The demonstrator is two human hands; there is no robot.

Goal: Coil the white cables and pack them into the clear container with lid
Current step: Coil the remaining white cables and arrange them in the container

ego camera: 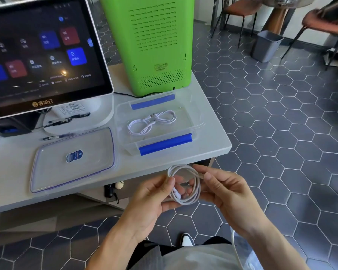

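A coiled white cable (197,189) hangs in a round loop between my two hands, in front of the table's near edge. My left hand (150,199) pinches the loop's left side between thumb and fingers. My right hand (228,193) grips its right side. On the table stands the clear container (195,125) with blue clips, open on top. Another coiled white cable (151,120) lies inside it. The clear lid (98,147) with a blue rim and an oval label lies flat to the container's left.
A touchscreen terminal (43,53) stands at the table's back left, a green perforated box (154,43) behind the container. Pens (58,136) lie beside the lid. Beyond the table's right edge are hexagon floor tiles, a grey bin (266,45) and chairs (240,14).
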